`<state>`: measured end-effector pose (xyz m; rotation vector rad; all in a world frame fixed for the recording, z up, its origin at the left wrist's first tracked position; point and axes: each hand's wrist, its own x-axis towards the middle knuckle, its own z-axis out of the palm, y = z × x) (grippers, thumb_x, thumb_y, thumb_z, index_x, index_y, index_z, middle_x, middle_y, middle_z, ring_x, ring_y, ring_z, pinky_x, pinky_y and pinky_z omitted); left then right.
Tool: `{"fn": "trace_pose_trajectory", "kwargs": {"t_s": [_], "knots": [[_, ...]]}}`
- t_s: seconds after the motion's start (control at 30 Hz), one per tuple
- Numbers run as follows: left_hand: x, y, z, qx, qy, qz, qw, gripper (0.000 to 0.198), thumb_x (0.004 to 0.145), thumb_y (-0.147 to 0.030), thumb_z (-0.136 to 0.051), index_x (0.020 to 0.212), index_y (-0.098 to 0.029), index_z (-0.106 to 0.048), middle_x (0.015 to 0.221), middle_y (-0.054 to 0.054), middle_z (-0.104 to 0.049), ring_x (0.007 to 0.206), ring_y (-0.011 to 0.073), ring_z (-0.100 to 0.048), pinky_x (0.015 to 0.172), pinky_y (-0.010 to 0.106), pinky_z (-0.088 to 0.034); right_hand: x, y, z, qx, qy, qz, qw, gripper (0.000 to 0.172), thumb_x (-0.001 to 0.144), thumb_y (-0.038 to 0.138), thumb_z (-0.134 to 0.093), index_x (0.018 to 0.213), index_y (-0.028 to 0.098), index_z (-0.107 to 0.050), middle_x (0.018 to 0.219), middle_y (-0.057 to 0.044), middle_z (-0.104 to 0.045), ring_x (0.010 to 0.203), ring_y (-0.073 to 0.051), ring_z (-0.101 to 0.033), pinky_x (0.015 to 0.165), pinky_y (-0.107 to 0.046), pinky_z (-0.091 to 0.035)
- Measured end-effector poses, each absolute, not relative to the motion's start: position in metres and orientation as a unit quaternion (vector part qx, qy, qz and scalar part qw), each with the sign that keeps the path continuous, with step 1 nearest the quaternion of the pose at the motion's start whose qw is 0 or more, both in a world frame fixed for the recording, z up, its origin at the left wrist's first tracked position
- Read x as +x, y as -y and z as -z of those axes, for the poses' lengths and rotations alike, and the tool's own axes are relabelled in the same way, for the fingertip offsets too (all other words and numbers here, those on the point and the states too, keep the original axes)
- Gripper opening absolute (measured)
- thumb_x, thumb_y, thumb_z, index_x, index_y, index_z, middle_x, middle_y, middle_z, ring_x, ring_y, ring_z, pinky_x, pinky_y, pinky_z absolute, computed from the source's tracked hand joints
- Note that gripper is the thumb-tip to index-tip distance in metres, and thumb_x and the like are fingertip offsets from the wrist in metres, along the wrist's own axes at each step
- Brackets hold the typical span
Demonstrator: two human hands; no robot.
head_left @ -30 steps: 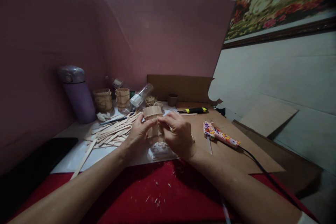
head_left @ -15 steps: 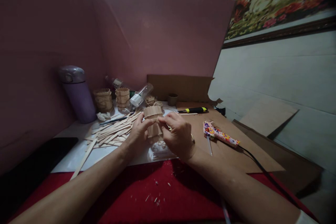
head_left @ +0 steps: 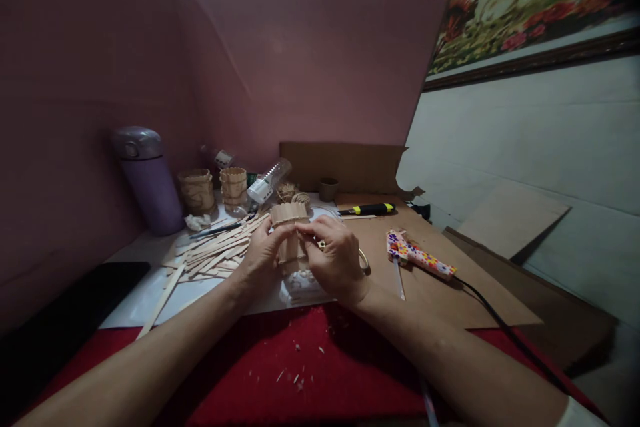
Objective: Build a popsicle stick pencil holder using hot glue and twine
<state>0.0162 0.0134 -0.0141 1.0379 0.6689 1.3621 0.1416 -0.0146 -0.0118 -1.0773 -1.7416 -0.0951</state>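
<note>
A small cup made of upright wooden craft sticks (head_left: pixel 290 213) stands in front of me, with thin cord-like bands round its upper and lower parts. My left hand (head_left: pixel 263 250) is closed on its left side, thumb across the front. My right hand (head_left: pixel 335 257) pinches at the front right of the cup, its fingertips meeting the left thumb. Whatever lies between those fingertips is too small to make out. Gold-coloured ring handles (head_left: pixel 365 260), partly hidden, show beside the right hand. Just below the cup is a white lumpy object (head_left: pixel 300 285).
Loose craft sticks (head_left: pixel 215 253) lie left of the cup. Behind are two similar cups (head_left: pixel 233 188), a clear plastic bottle (head_left: pixel 270 181) and twine (head_left: pixel 287 193). A purple flask (head_left: pixel 153 187) stands left. At right are a utility knife (head_left: pixel 373 209) and a corded, flower-patterned glue gun (head_left: pixel 420 257).
The cup and both hands have shifted slightly left. My right fingertips have moved left along the cup's front, closer to the left thumb. More of the gold handle shows.
</note>
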Motion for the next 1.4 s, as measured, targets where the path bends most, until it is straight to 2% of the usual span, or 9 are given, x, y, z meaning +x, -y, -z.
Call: {"fn": "trace_pose_trajectory", "kwargs": {"t_s": [0.1,0.23,0.33,0.53,0.67,0.9,1.27,1.4], "knots": [[0.0140,-0.0129,0.0115,0.435,-0.298,-0.583,0.618,0.037,0.064,-0.027,-0.076,0.096,-0.015,-0.063,0.082,0.003,-0.070,0.069,0.0164,-0.064,0.062,0.027,-0.052,0.1416,0.0108,0.0142,-0.431,0.713,-0.013,0.553,0.020,0.087,0.012,-0.059,0.095,0.019,-0.075,0.085,-0.005,-0.071,0.081,-0.019,-0.064,0.072,-0.029,-0.048],[0.0123,-0.0141,0.0100,0.424,-0.309,-0.566,0.635,0.042,0.062,-0.028,-0.075,0.100,-0.012,-0.065,0.083,0.005,-0.070,0.071,0.0184,-0.064,0.061,0.028,-0.052,0.1434,0.0082,0.0168,-0.413,0.705,-0.023,0.575,0.021,0.086,0.010,-0.057,0.094,0.017,-0.074,0.088,-0.007,-0.073,0.084,-0.020,-0.065,0.075,-0.031,-0.049],[0.0130,-0.0144,0.0099,0.415,-0.312,-0.567,0.639,0.042,0.061,-0.027,-0.075,0.099,-0.013,-0.065,0.084,0.005,-0.070,0.072,0.0192,-0.065,0.061,0.029,-0.053,0.1446,0.0090,0.0166,-0.405,0.715,-0.010,0.570,0.023,0.086,0.009,-0.055,0.098,0.017,-0.074,0.090,-0.007,-0.072,0.086,-0.021,-0.064,0.077,-0.032,-0.049],[0.0157,-0.0115,0.0076,0.412,-0.296,-0.587,0.631,0.035,0.064,-0.022,-0.078,0.094,-0.015,-0.064,0.081,0.002,-0.070,0.069,0.0152,-0.064,0.062,0.025,-0.053,0.1447,0.0105,0.0162,-0.432,0.732,0.027,0.527,0.026,0.089,0.015,-0.055,0.102,0.023,-0.076,0.081,-0.005,-0.065,0.077,-0.019,-0.060,0.070,-0.032,-0.047],[0.0142,-0.0090,0.0063,0.411,-0.289,-0.576,0.645,0.033,0.066,-0.023,-0.079,0.095,-0.016,-0.064,0.081,0.002,-0.071,0.068,0.0150,-0.065,0.063,0.025,-0.054,0.1448,0.0102,0.0161,-0.431,0.732,0.041,0.526,0.029,0.086,0.011,-0.054,0.101,0.021,-0.076,0.079,-0.004,-0.062,0.075,-0.019,-0.059,0.067,-0.031,-0.046],[0.0116,-0.0074,0.0060,0.418,-0.248,-0.553,0.677,0.029,0.072,-0.022,-0.076,0.098,-0.016,-0.066,0.081,0.004,-0.071,0.068,0.0161,-0.066,0.064,0.027,-0.056,0.1453,0.0110,0.0153,-0.424,0.732,0.049,0.531,0.029,0.086,0.010,-0.054,0.102,0.020,-0.076,0.082,-0.005,-0.064,0.079,-0.020,-0.061,0.071,-0.032,-0.047],[0.0135,-0.0094,0.0083,0.426,-0.272,-0.575,0.644,0.028,0.072,-0.023,-0.074,0.098,-0.015,-0.065,0.089,0.004,-0.070,0.077,0.0149,-0.066,0.064,0.023,-0.055,0.1457,0.0115,0.0145,-0.426,0.734,0.059,0.526,0.027,0.085,0.009,-0.054,0.099,0.019,-0.075,0.083,-0.006,-0.066,0.081,-0.020,-0.062,0.073,-0.032,-0.048],[0.0141,-0.0088,0.0078,0.434,-0.277,-0.568,0.642,0.032,0.073,-0.026,-0.073,0.102,-0.016,-0.065,0.093,0.005,-0.070,0.078,0.0169,-0.065,0.060,0.025,-0.055,0.1464,0.0114,0.0124,-0.431,0.733,0.056,0.523,0.023,0.087,0.012,-0.054,0.097,0.017,-0.074,0.084,-0.007,-0.067,0.081,-0.021,-0.062,0.072,-0.032,-0.047]]}}
